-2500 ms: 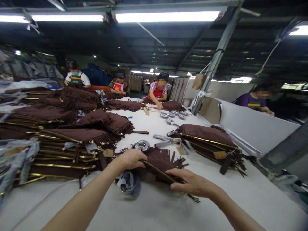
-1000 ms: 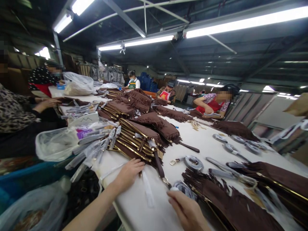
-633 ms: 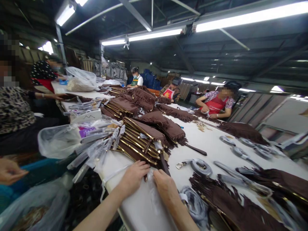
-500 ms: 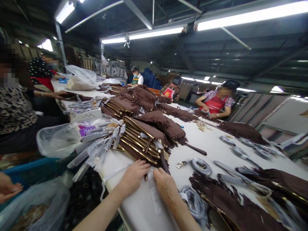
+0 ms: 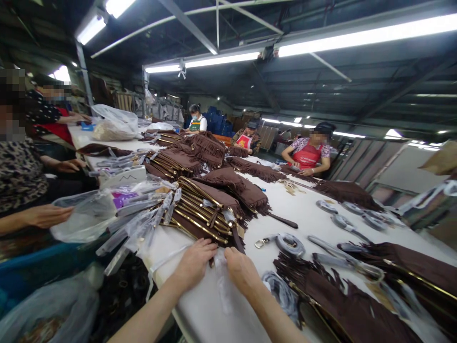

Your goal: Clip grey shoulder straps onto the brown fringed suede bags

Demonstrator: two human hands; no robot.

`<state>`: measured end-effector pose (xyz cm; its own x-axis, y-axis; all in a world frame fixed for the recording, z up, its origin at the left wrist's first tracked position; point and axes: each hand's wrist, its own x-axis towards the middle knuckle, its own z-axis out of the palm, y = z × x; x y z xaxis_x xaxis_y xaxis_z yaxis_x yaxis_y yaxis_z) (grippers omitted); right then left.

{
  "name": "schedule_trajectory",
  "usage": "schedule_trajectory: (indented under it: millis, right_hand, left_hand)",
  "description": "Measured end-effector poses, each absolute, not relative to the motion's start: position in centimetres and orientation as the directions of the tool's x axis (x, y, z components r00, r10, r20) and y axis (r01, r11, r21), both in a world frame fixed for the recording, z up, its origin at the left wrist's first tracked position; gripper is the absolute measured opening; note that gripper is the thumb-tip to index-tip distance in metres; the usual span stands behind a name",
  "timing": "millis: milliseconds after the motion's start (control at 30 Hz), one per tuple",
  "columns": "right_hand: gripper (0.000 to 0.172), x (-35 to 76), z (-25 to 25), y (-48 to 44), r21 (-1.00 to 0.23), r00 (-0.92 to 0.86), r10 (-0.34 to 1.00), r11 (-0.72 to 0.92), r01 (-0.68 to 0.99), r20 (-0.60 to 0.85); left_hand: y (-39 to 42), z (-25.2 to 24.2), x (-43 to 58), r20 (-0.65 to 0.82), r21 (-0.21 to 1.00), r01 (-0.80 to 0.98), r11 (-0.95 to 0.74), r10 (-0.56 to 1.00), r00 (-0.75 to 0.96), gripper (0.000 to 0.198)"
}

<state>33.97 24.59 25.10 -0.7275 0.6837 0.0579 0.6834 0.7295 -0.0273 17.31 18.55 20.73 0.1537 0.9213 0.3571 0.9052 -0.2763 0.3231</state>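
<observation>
A stack of dark brown fringed bags (image 5: 210, 209) with gold zips lies in front of my hands on the white table. At its near edge, my left hand (image 5: 195, 261) has its fingers closed over a small brown tab (image 5: 212, 262); the thumb is hidden. Close beside it, my right hand (image 5: 242, 269) pinches a strip of clear plastic wrap (image 5: 223, 286), which hangs down toward the table edge. A brown strap (image 5: 237, 239) runs from the stack just above my right hand. Plastic-wrapped straps (image 5: 143, 214) fan out from the left side of the stack.
The white table (image 5: 203, 317) also bears coiled wrapped straps (image 5: 291, 245) and more fringed bags (image 5: 342, 300) on the right. On the left are a clear plastic bag (image 5: 85, 216), a blue bin (image 5: 43, 267) and a co-worker's hand (image 5: 48, 216). Other people work around the table.
The view has shifted slightly. My hands stay almost in place, still at the tab and the plastic wrap. The co-worker's hand at left has risen to the clear plastic bag.
</observation>
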Motion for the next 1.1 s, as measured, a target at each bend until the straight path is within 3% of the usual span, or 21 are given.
schedule_trajectory:
  millis: [100,433,633,800,933,1100]
  right_hand:
    - [0.021,33.5,25.6,24.5,-0.036,-0.735,0.675,0.737,0.674,0.057]
    - [0.028,33.5,26.1,24.5,-0.029,-0.757,0.651,0.759,0.65,0.06]
    - [0.019,40.3,26.4,22.5,-0.012,-0.719,0.686,0.724,0.689,0.11]
    - [0.017,47.4,22.6,19.8,-0.098,-0.64,0.702,0.694,0.713,0.312]
    - [0.017,49.5,20.4,18.7,-0.15,-0.557,0.784,0.607,0.781,0.274]
    - [0.021,44.6,21.2,18.2,-0.393,-0.467,0.865,0.499,0.772,0.181]
  left_hand:
    - [18.5,21.0,17.3,0.338,0.333,0.902,-0.274,0.928,0.157,0.056]
    - [18.5,21.0,17.3,0.321,0.34,0.902,-0.265,0.935,0.153,0.06]
    - [18.4,21.2,17.3,0.328,0.335,0.903,-0.267,0.932,0.154,0.053]
    - [18.6,21.2,17.2,0.315,0.311,0.911,-0.27,0.934,0.169,0.053]
    - [18.7,21.4,17.2,0.295,0.28,0.923,-0.263,0.939,0.178,0.055]
    - [18.5,21.8,17.3,0.282,0.239,0.937,-0.257,0.941,0.186,0.053]
